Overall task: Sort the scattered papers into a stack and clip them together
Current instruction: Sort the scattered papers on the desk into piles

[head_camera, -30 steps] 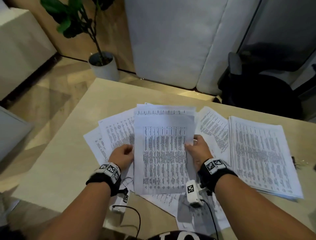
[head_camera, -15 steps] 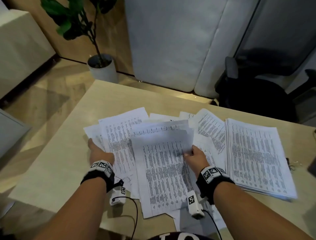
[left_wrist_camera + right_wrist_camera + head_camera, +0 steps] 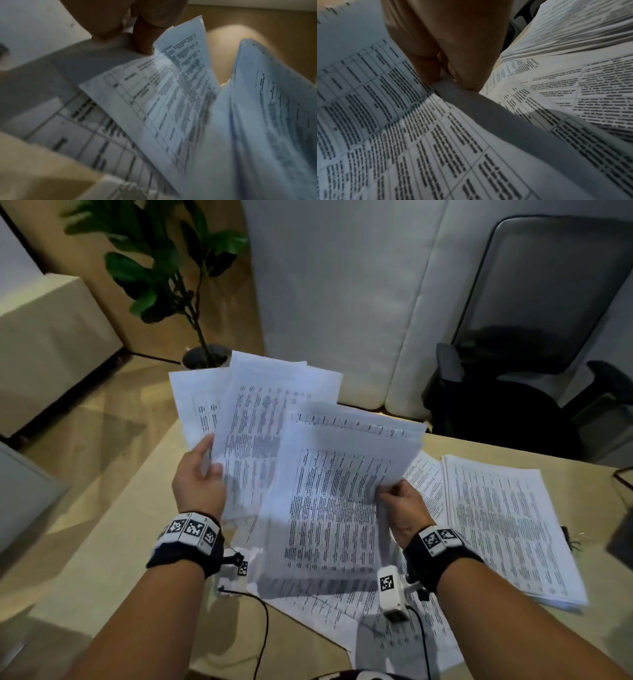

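My left hand (image 3: pixel 202 474) grips a fan of printed sheets (image 3: pixel 253 419) by their left edge and holds them raised above the table. My right hand (image 3: pixel 399 498) pinches a second bundle of printed pages (image 3: pixel 335 491) at its right edge, overlapping the left fan. The left wrist view shows my fingers (image 3: pixel 144 44) curled at the corner of a sheet (image 3: pixel 171 94). In the right wrist view my fingers (image 3: pixel 467 70) pinch the paper edge (image 3: pixel 453 135). More loose sheets (image 3: pixel 342 607) lie on the table under my hands. A neat stack of papers (image 3: pixel 507 525) lies at the right.
The light wooden table (image 3: pixel 113 542) has its near-left corner bare. A small dark clip-like object (image 3: pixel 572 539) lies beside the stack's right edge. A black office chair (image 3: pixel 513 392) stands behind the table at the right, and a potted plant (image 3: pixel 191 313) at the back left.
Both hands have lifted their papers off the table; the left hand, which lay at the pile's left edge, now holds a raised fan of sheets. The camera has tilted upward.
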A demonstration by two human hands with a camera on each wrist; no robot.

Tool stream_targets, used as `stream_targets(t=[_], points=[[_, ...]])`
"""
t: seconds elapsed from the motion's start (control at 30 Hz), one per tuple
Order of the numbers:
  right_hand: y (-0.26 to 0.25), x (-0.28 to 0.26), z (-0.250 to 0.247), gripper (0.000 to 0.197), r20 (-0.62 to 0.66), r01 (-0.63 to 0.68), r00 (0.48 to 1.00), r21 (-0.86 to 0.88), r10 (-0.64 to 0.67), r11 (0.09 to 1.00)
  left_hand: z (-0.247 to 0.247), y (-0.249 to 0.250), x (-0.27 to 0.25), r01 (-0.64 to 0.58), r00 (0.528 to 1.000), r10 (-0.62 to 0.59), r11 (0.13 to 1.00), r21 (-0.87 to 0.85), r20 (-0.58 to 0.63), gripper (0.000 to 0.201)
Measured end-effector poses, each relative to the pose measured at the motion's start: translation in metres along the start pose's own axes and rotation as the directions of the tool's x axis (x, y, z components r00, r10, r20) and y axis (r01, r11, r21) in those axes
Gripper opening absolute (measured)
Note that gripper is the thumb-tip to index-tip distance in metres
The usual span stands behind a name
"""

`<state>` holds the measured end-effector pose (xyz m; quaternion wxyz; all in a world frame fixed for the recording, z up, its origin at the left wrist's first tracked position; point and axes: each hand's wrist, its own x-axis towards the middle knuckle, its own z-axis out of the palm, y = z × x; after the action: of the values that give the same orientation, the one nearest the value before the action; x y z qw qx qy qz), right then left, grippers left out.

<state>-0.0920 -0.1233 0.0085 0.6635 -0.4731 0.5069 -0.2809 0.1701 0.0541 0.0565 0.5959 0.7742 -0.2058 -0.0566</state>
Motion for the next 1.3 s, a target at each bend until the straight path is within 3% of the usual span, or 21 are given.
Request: stream_targets(t=[0.07, 0.13, 0.27, 0.37, 0.47, 0.53, 0.63, 0.77, 0.93, 1.0, 1.13, 1.2, 1.3], points=[[-0.001, 0.0, -0.001, 0.044, -0.003, -0.011, 1.0, 0.019, 0.011, 1.0, 0.005, -0.002, -0.005, 0.126, 0.983, -0.128, 0.992, 0.018, 0.129, 0.051], [0.001, -0.001, -0.004, 0.042, -0.017, -0.037, 0.999, 0.021, 0.037, 0.999, 0.01, -0.008, -0.018, 0.179, 0.944, -0.207, 0.975, 0.13, 0.255, 0.051], [0.021, 0.004, -0.018, 0.024, -0.086, -0.104, 0.992, -0.106, 0.095, 0.989, 0.027, -0.021, -0.058, 0.396, 0.787, -0.444, 0.896, 0.201, 0.428, 0.044], [0.047, 0.011, -0.034, 0.015, -0.126, -0.166, 0.982, -0.213, 0.141, 0.963, 0.045, -0.038, -0.077, 0.505, 0.704, -0.547, 0.834, 0.222, 0.453, 0.033], [0.07, 0.016, -0.045, 0.01, -0.147, -0.203, 0.975, -0.26, 0.169, 0.944, 0.054, -0.053, -0.086, 0.534, 0.677, -0.603, 0.797, 0.282, 0.422, 0.032], [0.072, 0.013, -0.05, 0.014, -0.147, -0.231, 0.969, -0.263, 0.198, 0.937, 0.056, -0.059, -0.088, 0.562, 0.666, -0.619, 0.783, 0.267, 0.415, 0.014], [0.063, 0.002, -0.049, 0.019, -0.16, -0.239, 0.967, -0.283, 0.2, 0.929, 0.059, -0.065, -0.08, 0.521, 0.686, -0.609, 0.793, 0.315, 0.398, 0.034], [0.061, -0.001, -0.052, 0.02, -0.199, -0.197, 0.971, -0.355, 0.132, 0.914, 0.062, -0.064, -0.068, 0.317, 0.759, -0.538, 0.798, 0.513, 0.367, 0.045], [0.057, -0.002, -0.057, 0.038, -0.236, -0.166, 0.968, -0.356, 0.083, 0.92, 0.059, -0.072, -0.063, 0.33, 0.801, -0.53, 0.779, 0.533, 0.279, 0.039], [0.056, -0.001, -0.058, 0.037, -0.237, -0.153, 0.969, -0.357, 0.07, 0.922, 0.057, -0.072, -0.063, 0.333, 0.815, -0.512, 0.797, 0.504, 0.271, 0.022], [0.052, 0.0, -0.051, 0.03, -0.163, -0.108, 0.985, -0.29, 0.062, 0.951, 0.063, -0.071, -0.063, 0.399, 0.778, -0.503, 0.858, 0.324, 0.376, 0.063], [0.049, 0.0, -0.043, 0.031, -0.113, -0.095, 0.991, -0.272, 0.066, 0.958, 0.068, -0.064, -0.067, 0.431, 0.775, -0.494, 0.869, 0.241, 0.394, 0.064], [0.046, 0.001, -0.034, 0.036, -0.017, -0.061, 0.998, -0.31, 0.059, 0.949, 0.074, -0.041, -0.079, 0.364, 0.792, -0.4, 0.916, 0.168, 0.461, 0.056]])
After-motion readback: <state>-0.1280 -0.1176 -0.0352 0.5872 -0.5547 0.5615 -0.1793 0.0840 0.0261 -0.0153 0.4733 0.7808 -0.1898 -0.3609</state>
